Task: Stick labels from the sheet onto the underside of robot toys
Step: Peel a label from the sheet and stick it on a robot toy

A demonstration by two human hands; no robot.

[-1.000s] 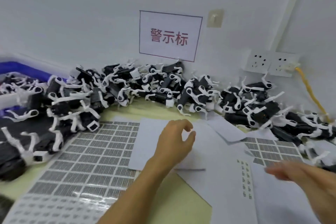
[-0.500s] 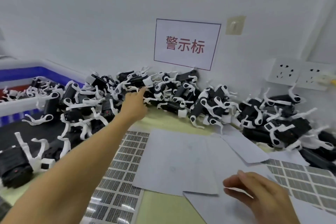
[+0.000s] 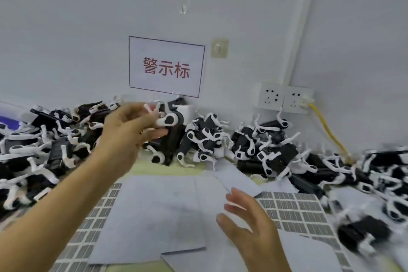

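L hand [image 3: 127, 132] is raised over the back of the worktop [image 3: 141, 166], grip closed on one robot toy [image 3: 171, 132], fingers curled round its white leg/upper part. Toy hangs roughly upright, long axis near vertical, black body running down toward the worktop, white head block at top by the wall. It's in front of the toy pile [image 3: 220, 141], just below the wall sign [image 3: 166, 66].

R hand [image 3: 249, 225] hovers low over the blank backing sheets [image 3: 159, 212], fingers spread and relaxed, grip released, holding nothing.

Label sheets: two w/ labels visible, one at left [image 3: 97, 212] partly under the blank paper, one at right [image 3: 295, 212]. Label count too many/too small to tell.

Toys: black-and-white, heaped loose along the wall from far left to far right, pointing every way; too tangled to count. A blue bin edge [image 3: 8, 119] shows far left, contents unclear.

Two wall sockets [image 3: 283, 99], yellow cable [image 3: 326, 130] plugged into the right one.
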